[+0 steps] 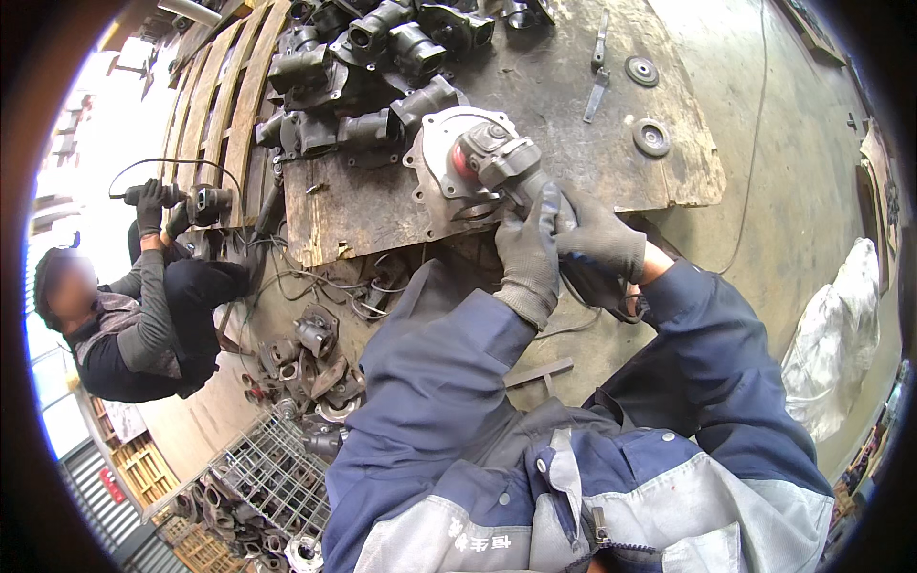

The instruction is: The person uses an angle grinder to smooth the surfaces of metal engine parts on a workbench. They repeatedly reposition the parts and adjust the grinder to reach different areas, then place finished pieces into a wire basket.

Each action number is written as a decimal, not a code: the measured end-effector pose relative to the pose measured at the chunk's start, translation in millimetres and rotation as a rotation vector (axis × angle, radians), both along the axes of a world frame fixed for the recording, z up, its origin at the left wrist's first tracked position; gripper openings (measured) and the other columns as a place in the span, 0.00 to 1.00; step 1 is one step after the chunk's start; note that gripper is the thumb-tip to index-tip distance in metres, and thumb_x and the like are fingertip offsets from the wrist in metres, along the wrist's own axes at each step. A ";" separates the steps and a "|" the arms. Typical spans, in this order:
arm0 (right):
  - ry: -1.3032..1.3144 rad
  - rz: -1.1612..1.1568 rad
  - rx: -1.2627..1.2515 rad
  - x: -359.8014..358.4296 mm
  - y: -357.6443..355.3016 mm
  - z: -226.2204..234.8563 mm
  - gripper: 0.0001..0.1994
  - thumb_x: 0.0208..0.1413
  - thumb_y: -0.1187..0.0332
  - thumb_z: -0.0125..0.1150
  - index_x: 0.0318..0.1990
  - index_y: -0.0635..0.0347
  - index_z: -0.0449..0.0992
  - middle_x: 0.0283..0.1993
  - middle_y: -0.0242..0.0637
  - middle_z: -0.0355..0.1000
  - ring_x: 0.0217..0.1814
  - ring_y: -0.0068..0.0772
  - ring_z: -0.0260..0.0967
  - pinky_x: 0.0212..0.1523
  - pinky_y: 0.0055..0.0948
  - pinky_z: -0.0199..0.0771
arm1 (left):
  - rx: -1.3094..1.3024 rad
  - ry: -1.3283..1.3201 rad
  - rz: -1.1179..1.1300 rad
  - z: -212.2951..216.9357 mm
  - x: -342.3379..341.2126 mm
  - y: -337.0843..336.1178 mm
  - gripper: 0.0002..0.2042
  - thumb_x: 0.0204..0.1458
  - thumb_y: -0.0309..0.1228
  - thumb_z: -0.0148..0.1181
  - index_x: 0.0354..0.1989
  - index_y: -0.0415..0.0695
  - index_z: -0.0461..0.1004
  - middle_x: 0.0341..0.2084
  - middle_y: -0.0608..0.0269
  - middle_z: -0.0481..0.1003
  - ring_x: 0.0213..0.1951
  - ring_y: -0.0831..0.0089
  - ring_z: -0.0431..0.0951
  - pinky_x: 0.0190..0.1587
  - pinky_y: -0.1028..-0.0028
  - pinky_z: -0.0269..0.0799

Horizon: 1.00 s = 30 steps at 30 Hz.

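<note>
Both my gloved hands are wrapped round an angle grinder with a grey metal head. My left hand grips its body from the left, and my right hand closes on the rear part beside it. Under the grinder's head lies a round metal casting with a pale flange and bolt holes along its rim. A reddish patch shows at the grinder's disc side, over the flange. Whether the disc touches the metal, I cannot tell. The casting rests near the front edge of a worn wooden tabletop.
Dark castings are heaped at the back left. Two grinding discs and a flat metal tool lie at the right. At left a co-worker crouches with a power tool. Below are cables, loose castings and a wire basket.
</note>
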State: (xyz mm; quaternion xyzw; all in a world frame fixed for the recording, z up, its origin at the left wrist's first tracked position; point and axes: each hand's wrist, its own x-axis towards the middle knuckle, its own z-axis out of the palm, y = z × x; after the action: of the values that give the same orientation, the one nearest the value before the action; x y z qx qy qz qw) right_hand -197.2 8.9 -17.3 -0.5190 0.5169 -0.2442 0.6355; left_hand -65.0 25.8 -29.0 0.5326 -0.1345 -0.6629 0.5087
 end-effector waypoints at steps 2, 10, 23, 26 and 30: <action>0.033 0.008 -0.008 1.5 -2.0 1.9 0.42 0.45 0.64 0.74 0.69 0.65 0.64 0.56 0.45 0.74 0.56 0.34 0.72 0.60 0.34 0.73 | -0.001 -0.004 0.005 1.3 0.9 -2.3 0.18 0.59 0.39 0.71 0.46 0.37 0.75 0.39 0.65 0.77 0.38 0.79 0.76 0.41 0.76 0.73; -0.046 0.033 0.030 0.6 -21.5 8.5 0.38 0.48 0.61 0.72 0.67 0.68 0.67 0.54 0.46 0.76 0.55 0.33 0.72 0.57 0.33 0.74 | 0.015 -0.065 0.000 16.7 7.6 -14.7 0.18 0.60 0.43 0.70 0.41 0.38 0.76 0.32 0.69 0.76 0.31 0.81 0.72 0.35 0.78 0.71; 0.028 -0.085 0.052 14.2 -32.3 14.5 0.31 0.53 0.60 0.69 0.59 0.74 0.71 0.47 0.46 0.78 0.45 0.32 0.75 0.47 0.33 0.78 | -0.046 0.070 -0.087 11.6 16.9 -31.5 0.18 0.64 0.44 0.65 0.39 0.37 0.77 0.28 0.69 0.73 0.29 0.81 0.72 0.32 0.75 0.69; -0.059 -0.115 0.047 23.8 -37.2 31.8 0.30 0.52 0.62 0.70 0.59 0.74 0.72 0.46 0.44 0.78 0.45 0.30 0.74 0.47 0.30 0.77 | -0.145 0.081 -0.048 9.3 18.4 -34.8 0.19 0.64 0.45 0.63 0.36 0.37 0.78 0.27 0.69 0.73 0.28 0.80 0.72 0.31 0.75 0.69; -0.118 -0.049 0.090 22.7 -40.6 36.8 0.29 0.51 0.65 0.70 0.58 0.73 0.72 0.48 0.43 0.78 0.47 0.29 0.74 0.48 0.30 0.77 | -0.204 0.126 -0.018 7.9 21.5 -29.7 0.19 0.67 0.42 0.60 0.42 0.33 0.80 0.29 0.65 0.76 0.31 0.78 0.75 0.34 0.73 0.71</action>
State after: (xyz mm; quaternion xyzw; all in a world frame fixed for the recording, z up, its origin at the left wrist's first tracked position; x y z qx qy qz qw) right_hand -174.5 -31.7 19.6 -0.4619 0.5015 -0.2666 0.6812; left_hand -43.6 -4.0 -21.2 0.4343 -0.1738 -0.6825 0.5616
